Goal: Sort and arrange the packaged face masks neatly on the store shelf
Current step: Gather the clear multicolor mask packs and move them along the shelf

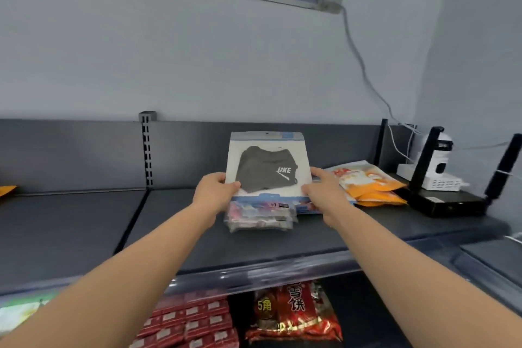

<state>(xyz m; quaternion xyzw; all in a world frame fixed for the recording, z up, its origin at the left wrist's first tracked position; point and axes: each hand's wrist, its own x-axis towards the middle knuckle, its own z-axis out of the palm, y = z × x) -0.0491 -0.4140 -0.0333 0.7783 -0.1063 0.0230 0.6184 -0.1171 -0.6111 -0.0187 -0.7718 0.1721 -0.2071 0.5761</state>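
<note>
Left hand point(216, 191), right hand point(324, 192): both bare. Left forearm point(135, 263), right forearm point(401, 260) uncovered right down to the near frame edge.

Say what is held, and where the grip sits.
Both grip the flat white packet with a dark grey mask: left hand at its lower left edge, right hand at its lower right edge.

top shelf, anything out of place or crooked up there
The orange packets lie fanned and askew right beside the mask stack and look like snacks, not masks. A black router and a white camera sit at the right end of the shelf. The held mask pack looks undamaged.
</note>
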